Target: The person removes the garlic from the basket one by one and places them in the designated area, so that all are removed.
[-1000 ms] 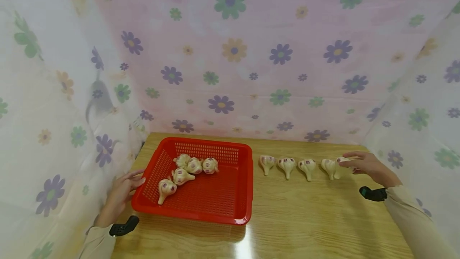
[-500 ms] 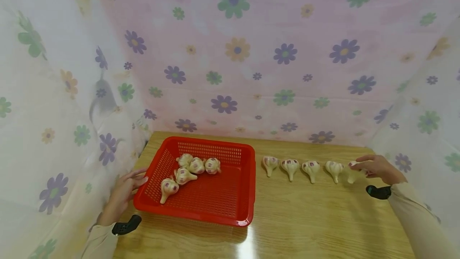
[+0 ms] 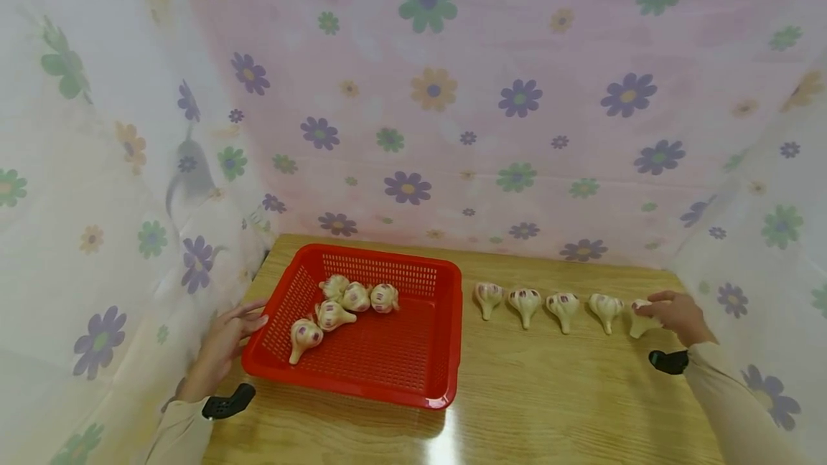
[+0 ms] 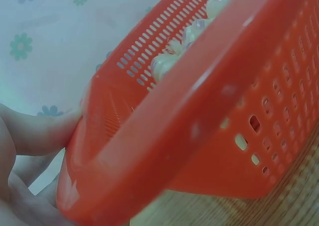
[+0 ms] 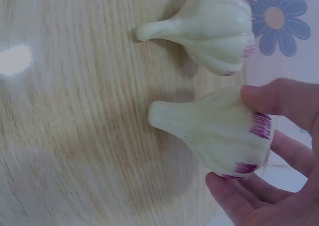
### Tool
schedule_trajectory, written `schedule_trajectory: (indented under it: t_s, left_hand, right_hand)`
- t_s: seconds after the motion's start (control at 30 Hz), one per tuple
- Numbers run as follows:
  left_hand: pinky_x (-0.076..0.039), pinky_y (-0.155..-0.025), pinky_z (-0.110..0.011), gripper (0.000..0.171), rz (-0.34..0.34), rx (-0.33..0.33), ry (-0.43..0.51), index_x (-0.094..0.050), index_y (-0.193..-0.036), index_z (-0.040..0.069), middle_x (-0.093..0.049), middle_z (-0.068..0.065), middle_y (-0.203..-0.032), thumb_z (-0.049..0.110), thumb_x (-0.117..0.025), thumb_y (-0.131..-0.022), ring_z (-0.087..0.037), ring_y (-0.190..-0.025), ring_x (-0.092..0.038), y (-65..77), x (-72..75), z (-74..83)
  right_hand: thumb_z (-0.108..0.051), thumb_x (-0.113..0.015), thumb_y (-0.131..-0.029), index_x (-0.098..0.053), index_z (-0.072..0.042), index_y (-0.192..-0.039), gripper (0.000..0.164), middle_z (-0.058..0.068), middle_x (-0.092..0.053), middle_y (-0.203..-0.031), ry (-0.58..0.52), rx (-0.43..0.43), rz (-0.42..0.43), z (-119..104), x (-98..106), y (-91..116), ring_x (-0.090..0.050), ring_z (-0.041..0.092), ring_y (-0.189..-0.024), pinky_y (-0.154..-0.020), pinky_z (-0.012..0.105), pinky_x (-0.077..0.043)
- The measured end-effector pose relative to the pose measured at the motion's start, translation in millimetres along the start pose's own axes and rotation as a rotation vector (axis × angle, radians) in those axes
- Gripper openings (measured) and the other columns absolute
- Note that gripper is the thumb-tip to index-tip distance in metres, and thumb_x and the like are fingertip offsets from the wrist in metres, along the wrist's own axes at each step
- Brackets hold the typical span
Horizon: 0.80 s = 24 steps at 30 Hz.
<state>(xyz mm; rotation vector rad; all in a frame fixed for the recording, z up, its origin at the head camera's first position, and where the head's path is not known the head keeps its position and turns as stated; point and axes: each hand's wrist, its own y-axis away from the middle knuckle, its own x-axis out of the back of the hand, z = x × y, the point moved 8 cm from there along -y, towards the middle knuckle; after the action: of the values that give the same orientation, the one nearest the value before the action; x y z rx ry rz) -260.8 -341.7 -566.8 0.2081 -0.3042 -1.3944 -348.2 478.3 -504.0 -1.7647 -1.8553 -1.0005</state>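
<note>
My right hand (image 3: 680,316) pinches a white garlic bulb (image 5: 214,131) with purple marks at the right end of a row on the table. In the right wrist view, the thumb is on one side and fingertips on the other; its stem points away from the palm. Beside it lies another garlic bulb (image 5: 209,29), apart from the hand. My left hand (image 3: 222,343) holds the rim of a red plastic basket (image 3: 349,392) at its left side. In the left wrist view, the thumb (image 4: 45,131) touches the rim, with the other fingers partly hidden behind it.
Several garlic bulbs (image 3: 332,314) lie inside the basket, toward its left and back. Further garlic bulbs (image 3: 525,305) form a row right of the basket on the wooden table (image 3: 549,400). A flowered cloth (image 3: 465,163) hangs behind and at both sides.
My right hand has moved the garlic bulb slightly right, away from its neighbour, and lowered it to the table at the row's end. My left hand stays at the basket.
</note>
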Motion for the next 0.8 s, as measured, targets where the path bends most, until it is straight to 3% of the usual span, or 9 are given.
schedule_trajectory:
  t_s: [0.1, 0.3, 0.5, 0.63, 0.8]
  left_hand:
    - [-0.053, -0.081, -0.037, 0.055, 0.008, 0.014, -0.008, -0.048, -0.138, 0.018, -0.058, -0.004, -0.124, 0.030, -0.066, -0.087, -0.017, -0.099, -0.062, 1.2, -0.5, 0.8]
    - [-0.054, -0.079, -0.037, 0.053, -0.020, -0.014, 0.006, -0.048, -0.137, 0.011, -0.061, -0.004, -0.117, 0.026, -0.065, -0.088, -0.018, -0.095, -0.064, 19.2, -10.6, 23.2]
    - [-0.053, -0.080, -0.037, 0.056, -0.006, 0.030, -0.028, -0.038, -0.142, 0.003, -0.057, -0.010, -0.122, 0.020, -0.059, -0.092, -0.017, -0.093, -0.063, 40.5, -23.2, 45.7]
    - [-0.053, -0.081, -0.037, 0.055, -0.005, 0.036, -0.027, -0.036, -0.143, 0.002, -0.056, -0.012, -0.126, 0.017, -0.056, -0.094, -0.017, -0.095, -0.062, 42.1, -23.9, 46.9]
    - [-0.053, -0.081, -0.038, 0.056, -0.003, 0.024, -0.017, -0.043, -0.140, 0.009, -0.057, -0.008, -0.123, 0.025, -0.063, -0.090, -0.017, -0.096, -0.063, 29.2, -15.8, 31.4]
  right_hand:
    - [-0.024, -0.062, -0.090, -0.041, 0.022, -0.123, 0.061, 0.044, -0.048, -0.113, 0.016, 0.027, 0.059, 1.5, -1.2, 0.1, -0.060, 0.041, -0.082, -0.071, 0.050, -0.052]
    - [-0.015, -0.060, -0.090, -0.043, 0.023, -0.119, 0.051, 0.044, -0.052, -0.103, 0.018, 0.074, 0.175, 1.9, -4.3, -1.1, -0.062, 0.037, -0.072, -0.062, 0.047, -0.053]
    - [-0.009, -0.054, -0.087, -0.050, 0.020, -0.115, 0.041, 0.045, -0.050, -0.108, 0.124, 0.126, 0.283, -0.4, -2.8, 1.6, -0.052, 0.056, -0.092, -0.057, 0.047, -0.049]
    - [-0.001, -0.048, -0.081, -0.052, 0.020, -0.112, 0.038, 0.043, -0.055, -0.100, 0.158, 0.150, 0.299, -1.2, -2.9, 1.7, -0.048, 0.060, -0.098, -0.050, 0.037, -0.039]
    - [0.001, -0.045, -0.079, -0.054, 0.020, -0.109, 0.036, 0.025, -0.062, -0.065, 0.160, 0.171, 0.306, -3.4, -4.1, 3.8, -0.050, 0.059, -0.091, -0.044, 0.032, -0.031]
